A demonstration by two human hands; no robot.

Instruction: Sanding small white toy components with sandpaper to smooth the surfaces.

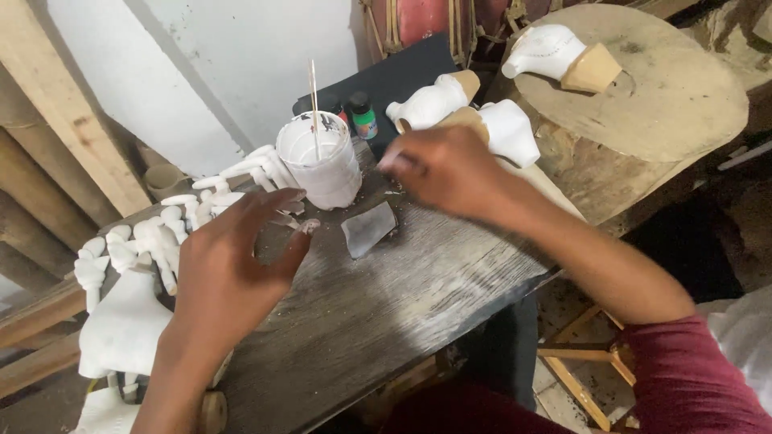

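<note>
Our left hand (229,269) hovers open and empty over the bench (386,305); at two o'clock, our right hand (446,169) shows no readable grip.

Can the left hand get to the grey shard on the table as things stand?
Probably yes. The left hand hovers open beside the shard, with only bare table between them; the white cup stands behind, out of the way.
</note>
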